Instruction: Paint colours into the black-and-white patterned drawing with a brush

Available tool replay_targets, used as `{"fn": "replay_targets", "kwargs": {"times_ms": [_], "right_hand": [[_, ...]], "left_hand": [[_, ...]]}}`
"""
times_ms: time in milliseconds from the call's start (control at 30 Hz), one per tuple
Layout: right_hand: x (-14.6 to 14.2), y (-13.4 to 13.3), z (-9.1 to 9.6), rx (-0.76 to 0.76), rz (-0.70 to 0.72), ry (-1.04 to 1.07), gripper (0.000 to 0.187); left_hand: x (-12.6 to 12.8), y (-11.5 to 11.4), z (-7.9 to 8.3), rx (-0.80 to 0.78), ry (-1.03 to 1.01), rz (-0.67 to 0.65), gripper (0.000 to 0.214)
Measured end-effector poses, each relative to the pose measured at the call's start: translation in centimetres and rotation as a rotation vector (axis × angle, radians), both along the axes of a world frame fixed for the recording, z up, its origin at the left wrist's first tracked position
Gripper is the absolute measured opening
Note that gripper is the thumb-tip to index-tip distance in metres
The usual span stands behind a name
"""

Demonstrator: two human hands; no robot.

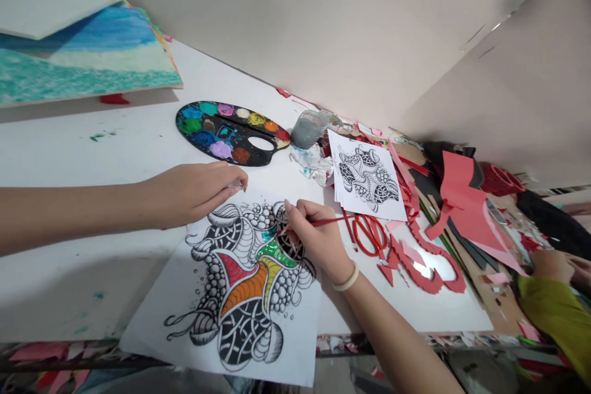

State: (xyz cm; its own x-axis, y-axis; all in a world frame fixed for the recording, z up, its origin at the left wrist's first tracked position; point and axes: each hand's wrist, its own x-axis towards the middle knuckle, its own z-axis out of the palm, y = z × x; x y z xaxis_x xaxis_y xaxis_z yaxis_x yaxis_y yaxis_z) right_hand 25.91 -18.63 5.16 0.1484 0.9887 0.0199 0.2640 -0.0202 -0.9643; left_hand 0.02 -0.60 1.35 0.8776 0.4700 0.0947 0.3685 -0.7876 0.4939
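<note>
right hand pinching red paintbrush over ink-drawn sheet — left hand bunched beside brush, pinch unclear — slip could smear paint.

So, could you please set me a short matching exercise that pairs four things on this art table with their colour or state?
Things:
1. black paint palette
2. glass jar
3. scissors
4. paintbrush

Colour or state:
A. Red loop handles
B. Held in the right hand
C. Dabs of many colours
D. Cloudy grey contents

Right pairs: 1-C, 2-D, 3-A, 4-B.
</note>
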Motion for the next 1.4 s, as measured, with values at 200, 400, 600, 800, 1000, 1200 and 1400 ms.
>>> {"fn": "replay_targets", "kwargs": {"times_ms": [200, 400, 600, 800, 1000, 1200, 1400], "right_hand": [[-0.3, 0.3, -0.1, 0.008, 0.013, 0.043, 0.094], [0.1, 0.8, 1.0, 0.087, -0.047, 0.016, 0.095], [0.3, 5.0, 6.4, 0.055, 0.04, 0.154, 0.081], [-1.9, 12.8, 10.9, 0.298, 0.234, -0.185, 0.073], [-3.9, 19.9, 9.8, 0.122, 0.241, -0.398, 0.066], [-4.4, 22.2, 6.7, 0.045, 0.258, -0.34, 0.065], [-4.3, 22.9, 5.2, 0.077, 0.21, -0.3, 0.073]], "left_hand": [[0.5, 0.4, -0.1, 0.013, -0.004, -0.003, 0.062], [1.0, -0.2, 1.6, -0.022, 0.038, -0.024, 0.055], [1.1, -0.1, 1.2, -0.004, 0.001, -0.05, 0.049], [1.2, 0.1, 0.6, 0.03, -0.021, -0.083, 0.034], [1.4, -0.1, 0.3, 0.006, -0.008, -0.048, 0.046], [1.2, -0.2, 0.4, -0.025, -0.004, -0.048, 0.046], [1.1, -0.2, 0.3, -0.028, -0.019, -0.061, 0.039]]}}
